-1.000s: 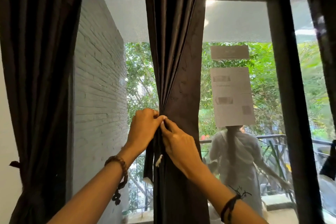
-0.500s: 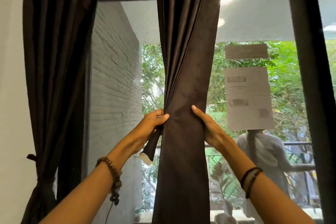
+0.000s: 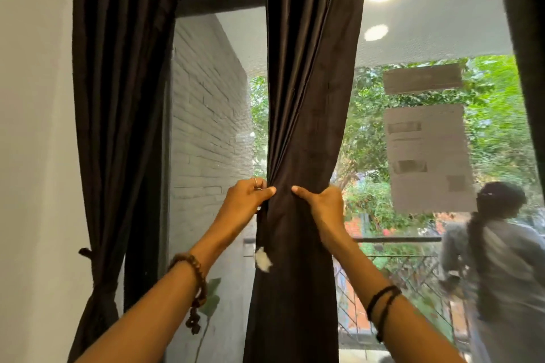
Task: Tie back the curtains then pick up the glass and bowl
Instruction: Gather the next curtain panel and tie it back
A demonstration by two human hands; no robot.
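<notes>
I have my left hand (image 3: 246,203) and right hand (image 3: 323,205) clenched around the dark brown fabric curtain (image 3: 306,115) at frame centre. That bunches it, I judge, for tying.

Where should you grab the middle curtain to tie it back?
Grab the middle curtain at its narrow waist, where the folds bunch thinnest. Come from both sides, as the left hand and right hand do, thumbs in front, fingers wrapping behind. Higher up the cloth fans out too wide.

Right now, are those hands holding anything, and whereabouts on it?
Both hold the middle dark curtain at its gathered waist: left hand grips its left edge, right hand its right edge.
</notes>
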